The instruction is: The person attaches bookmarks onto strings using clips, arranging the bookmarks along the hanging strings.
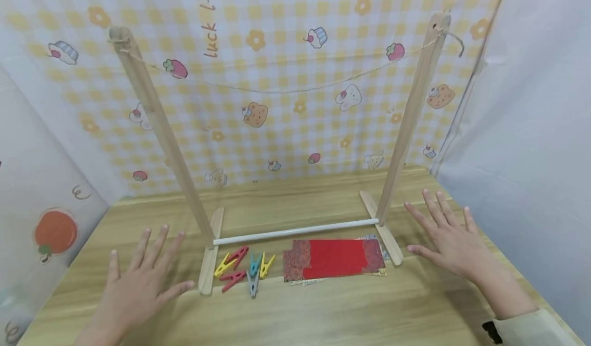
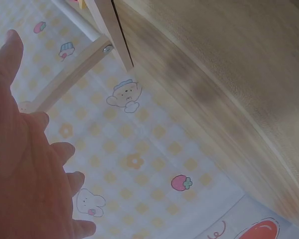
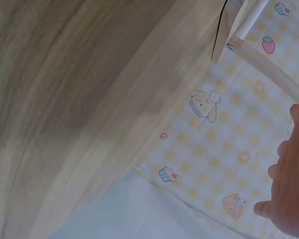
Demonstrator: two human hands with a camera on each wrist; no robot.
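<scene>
The left hand (image 1: pixel 134 289) and right hand (image 1: pixel 450 241) are spreading straight fingers, both grasping nothing. Between them, a tall pale wooden frame (image 1: pixel 161 130) is standing on crosswise feet (image 1: pixel 207 276), apparently for steadiness, a slim white rod (image 1: pixel 295 231) bracing its base. A thin beige string (image 1: pixel 277 92) is sagging across its top, seemingly tied loosely. Left of the right hand, a flat red rectangle with patterned ends (image 1: pixel 337 258) is lying stacked on others; nearer the left hand, six small coloured clothes pegs (image 1: pixel 252 283) are clustering.
</scene>
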